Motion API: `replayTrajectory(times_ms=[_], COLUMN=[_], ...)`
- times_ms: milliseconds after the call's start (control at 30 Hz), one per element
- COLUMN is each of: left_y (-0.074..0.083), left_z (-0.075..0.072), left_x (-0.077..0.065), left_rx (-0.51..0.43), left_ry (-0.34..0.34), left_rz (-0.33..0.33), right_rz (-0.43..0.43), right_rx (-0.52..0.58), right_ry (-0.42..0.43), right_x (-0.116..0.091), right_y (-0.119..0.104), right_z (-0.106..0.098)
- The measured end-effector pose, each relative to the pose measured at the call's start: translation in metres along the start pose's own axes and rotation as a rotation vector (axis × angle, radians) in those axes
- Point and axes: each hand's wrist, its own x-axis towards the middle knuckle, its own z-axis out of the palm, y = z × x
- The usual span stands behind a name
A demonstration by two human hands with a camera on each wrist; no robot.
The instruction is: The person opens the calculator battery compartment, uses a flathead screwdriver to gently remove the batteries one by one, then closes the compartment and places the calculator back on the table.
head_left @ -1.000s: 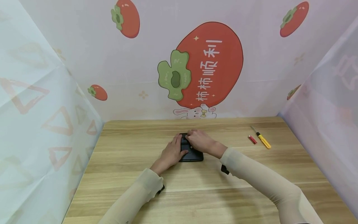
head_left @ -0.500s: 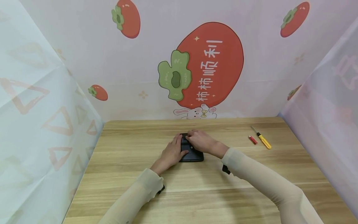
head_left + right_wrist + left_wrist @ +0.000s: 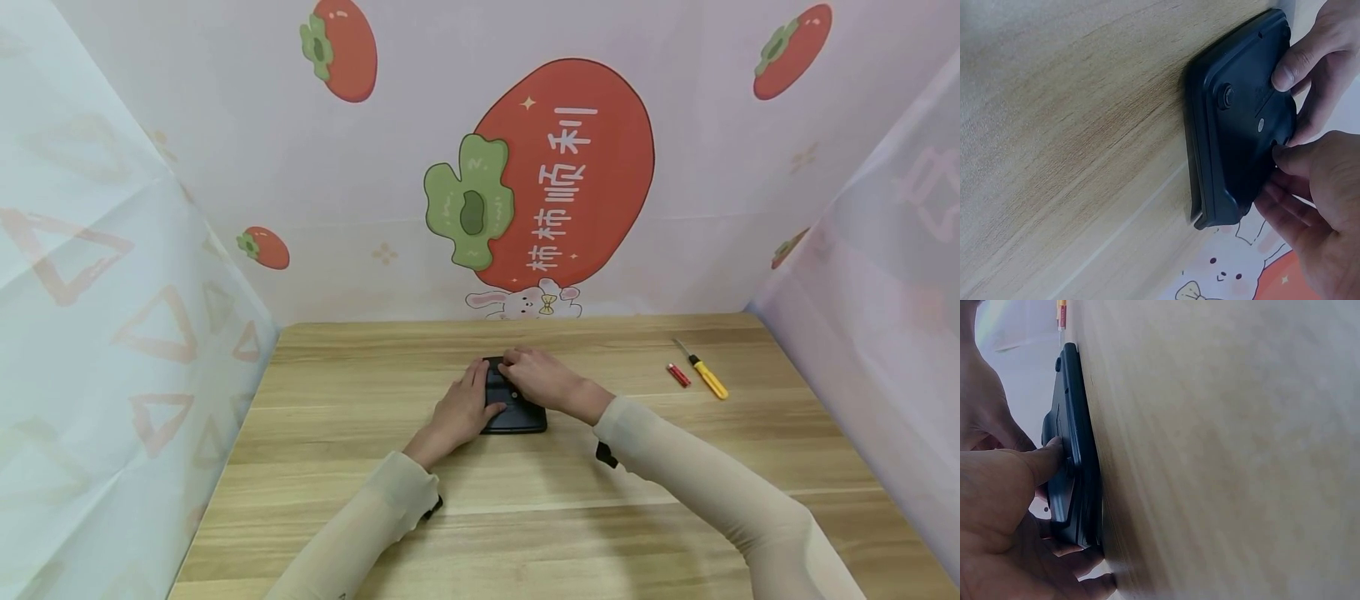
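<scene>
A flat black plastic device [image 3: 517,420], calculator-like, lies back side up near the table's far edge. On its back the right wrist view shows a round rubber foot [image 3: 1226,96] and a small round sticker [image 3: 1261,125]. My left hand [image 3: 461,407] holds its left side, thumb on the back and fingers along the edge. At the far end my right hand [image 3: 542,380] grips it; in the right wrist view that hand's thumb [image 3: 1294,159] presses on the back while its fingers reach behind the edge. What lies under the right fingers is hidden in the head view.
To the right lie a small red battery [image 3: 678,375] and a yellow-handled screwdriver [image 3: 708,379] with its shaft toward the back. A persimmon-printed cloth [image 3: 405,183] rises behind the wooden table [image 3: 517,533], with cloth on both sides too.
</scene>
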Motion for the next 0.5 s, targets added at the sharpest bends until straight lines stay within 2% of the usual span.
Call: replayTrajectory(times_ms=[267, 500], left_y=[0.0003, 0.0007], left_z=[-0.0001, -0.0005], left_x=[-0.0003, -0.0008], left_rx=[-0.001, -0.005], left_ry=[-0.001, -0.003], left_rz=[-0.003, -0.002], right_rz=[0.014, 0.007], right_rx=[0.05, 0.096], right_ry=[-0.005, 0.027], right_x=[0.0003, 0.0023], right_y=[0.0008, 0.0048], right_z=[0.0002, 0.0013])
